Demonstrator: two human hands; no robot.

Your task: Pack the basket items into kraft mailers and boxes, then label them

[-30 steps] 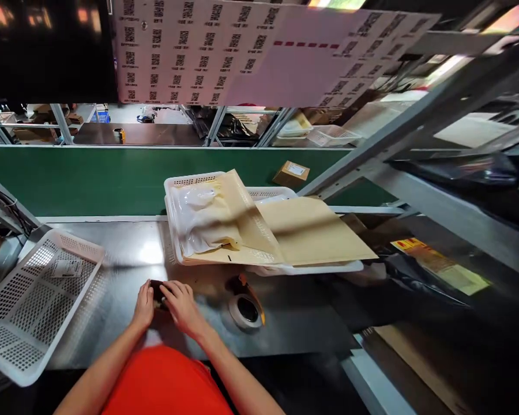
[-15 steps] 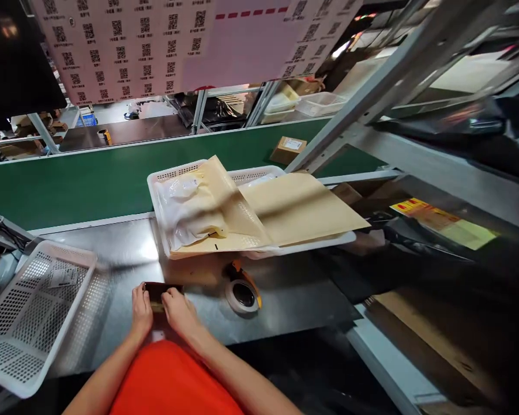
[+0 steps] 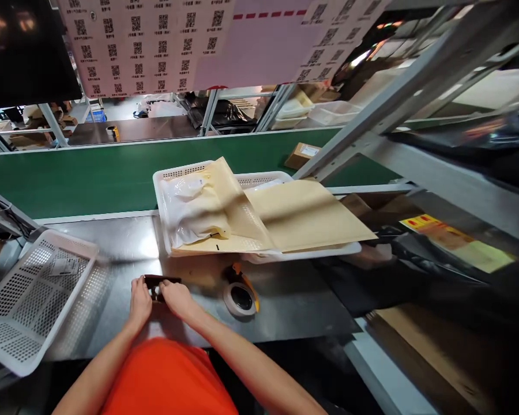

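Both hands hold a small brown box near the surface's near edge, left of its middle.

The left hand (image 3: 140, 301) curls its fingers round the left end of the box (image 3: 151, 280); the right hand (image 3: 175, 297), fingers bent and close together, grips the box from the right, its forearm slanting in from the lower right. What lies inside is too small to tell. Metal surface (image 3: 294, 308) runs from the hands to the far edge, with a basket (image 3: 64, 321) overhanging the left part of the near edge. Tape (image 3: 233, 306) stands to the right, apart from the right hand; beyond it, envelopes (image 3: 309, 216) lie over white trays (image 3: 161, 216) by the far edge. More metal stretches from the tape toward the right corner.
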